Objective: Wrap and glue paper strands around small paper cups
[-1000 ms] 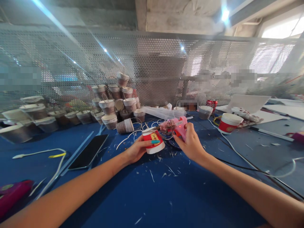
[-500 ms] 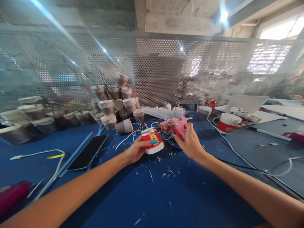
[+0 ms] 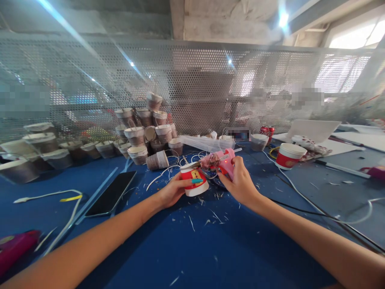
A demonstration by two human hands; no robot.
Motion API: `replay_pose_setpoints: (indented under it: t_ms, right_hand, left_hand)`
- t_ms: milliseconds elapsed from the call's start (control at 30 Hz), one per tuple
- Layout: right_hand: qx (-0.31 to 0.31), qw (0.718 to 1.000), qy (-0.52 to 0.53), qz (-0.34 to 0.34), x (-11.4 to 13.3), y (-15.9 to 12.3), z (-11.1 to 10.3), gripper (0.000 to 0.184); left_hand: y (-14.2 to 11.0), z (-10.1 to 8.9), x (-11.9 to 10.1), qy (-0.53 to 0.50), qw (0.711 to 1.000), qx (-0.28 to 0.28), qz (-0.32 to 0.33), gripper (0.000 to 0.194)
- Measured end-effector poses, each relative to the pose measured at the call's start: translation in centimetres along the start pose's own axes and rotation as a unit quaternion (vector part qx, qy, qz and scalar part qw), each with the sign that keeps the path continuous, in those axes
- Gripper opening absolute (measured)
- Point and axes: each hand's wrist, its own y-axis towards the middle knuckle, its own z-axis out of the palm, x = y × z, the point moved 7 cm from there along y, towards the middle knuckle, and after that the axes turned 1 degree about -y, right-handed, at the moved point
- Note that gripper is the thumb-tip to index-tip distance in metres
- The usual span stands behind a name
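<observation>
In the middle of the head view, a red and white paper cup (image 3: pixel 187 175) is tilted a little, with my left hand (image 3: pixel 173 190) closed around its near left side. A long teal nail shows on the thumb laid across the cup. My right hand (image 3: pixel 242 182) grips the handle of a pink hot glue gun (image 3: pixel 225 160), which has a small red light on its side. The gun's nozzle points left and meets the cup's upper edge. Whether the tip touches the cup or any glue is coming out, I cannot tell.
Brown-wrapped cups (image 3: pixel 135 136) are stacked at the back left. A phone (image 3: pixel 112 193) lies left of my hands. Another red and white cup (image 3: pixel 289 155) stands to the right, near white cables (image 3: pixel 303 195). White scraps (image 3: pixel 207 221) litter the blue table (image 3: pixel 192 257); a perforated screen (image 3: pixel 198 84) stands behind.
The glue gun's nozzle has shifted slightly left and down along the cup's rim. The cup has moved a touch to the right. Both hands keep their holds.
</observation>
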Motion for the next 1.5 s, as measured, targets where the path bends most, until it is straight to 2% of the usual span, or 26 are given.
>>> replay_pose_setpoints:
  t_ms: [233,433,800,967,1133,1500]
  right_hand:
    - [-0.012,1.000,-0.004,0.014,-0.8,0.1,0.0,0.028]
    - [-0.032,0.999,0.009,0.023,-1.3,0.2,0.1,0.028]
    - [-0.029,0.999,-0.005,0.033,-2.3,0.3,0.4,0.028]
    - [-0.042,0.999,0.003,0.016,-1.8,0.4,0.1,0.030]
    - [-0.031,0.999,0.014,0.006,-0.9,0.2,0.1,0.028]
    - [-0.012,1.000,0.016,-0.006,-0.3,0.0,0.1,0.028]
  left_hand:
    - [0.0,-0.3,0.0,-0.013,1.000,-0.019,-0.001,0.043]
    - [0.1,-0.5,0.1,-0.017,1.000,-0.011,0.005,0.039]
    - [0.0,-0.5,0.0,-0.002,1.000,-0.025,-0.003,0.035]
    - [0.1,-0.8,0.2,-0.008,1.000,-0.030,0.000,0.037]
    - [0.1,-0.4,0.0,-0.021,1.000,-0.012,0.007,0.045]
    - [0.0,0.0,0.0,0.020,1.000,-0.014,-0.002,0.040]
